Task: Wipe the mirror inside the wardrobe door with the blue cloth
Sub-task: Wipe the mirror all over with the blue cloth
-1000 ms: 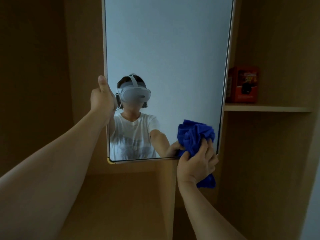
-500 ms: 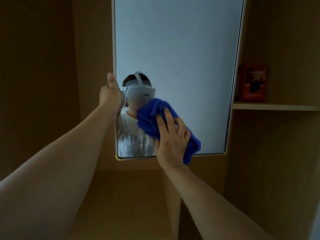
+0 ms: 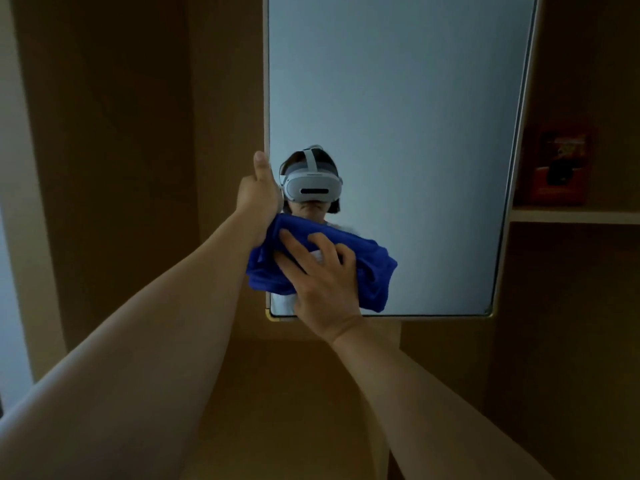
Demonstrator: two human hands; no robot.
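A tall mirror [image 3: 398, 98] with a thin pale frame hangs on the inside of the wooden wardrobe door. My left hand [image 3: 258, 195] grips the mirror's left edge, thumb pointing up. My right hand [image 3: 320, 282] presses a bunched blue cloth [image 3: 370, 271] flat against the glass in the lower left corner, fingers spread over it. The cloth reaches my left wrist. A person wearing a white headset is reflected just above the cloth.
Brown wardrobe panels surround the mirror. To the right, a shelf [image 3: 575, 216] carries a red box [image 3: 554, 168]. A pale wall strip [image 3: 14, 271] shows at the far left. Below the mirror lies the dark wooden interior.
My right hand has carried the cloth from the mirror's lower right corner leftward across the glass to the lower left corner. The view has shifted left. My left hand keeps its hold.
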